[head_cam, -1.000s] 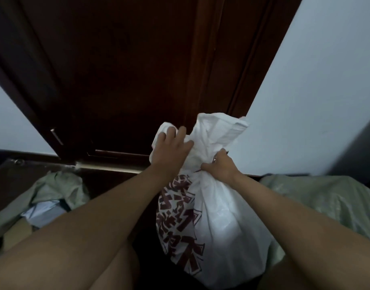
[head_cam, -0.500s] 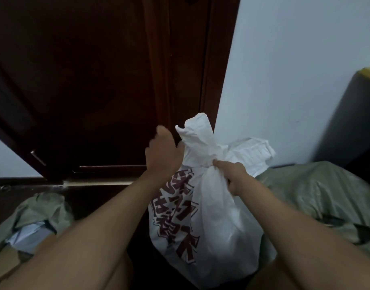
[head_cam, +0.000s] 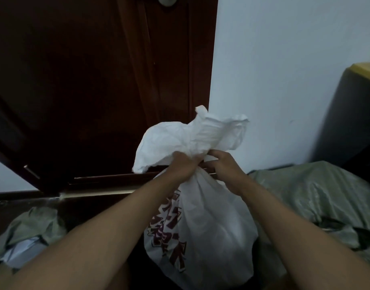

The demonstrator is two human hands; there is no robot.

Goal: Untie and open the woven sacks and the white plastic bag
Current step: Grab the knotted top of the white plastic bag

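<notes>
Now both hands, left (head_cam: 181, 167) and right (head_cam: 223, 168), pinch the bag (head_cam: 211, 227) at its tied neck. Beside the bag, two sacks (head_cam: 318, 197) look open; the bag's knot remains.

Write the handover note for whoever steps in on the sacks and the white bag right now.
Left hand: grip closed on the gathered neck of the white plastic bag.
Right hand: pinching the same neck from the other side.
The bag stands between the forearms, its loose top flared above the hands.
Left woven sack: mouth looks open, pale contents showing.
Right woven sack: lies beside the bag; whether it is untied cannot be told.
Left to do: free the bag's neck, spread it open, check the right sack.
</notes>
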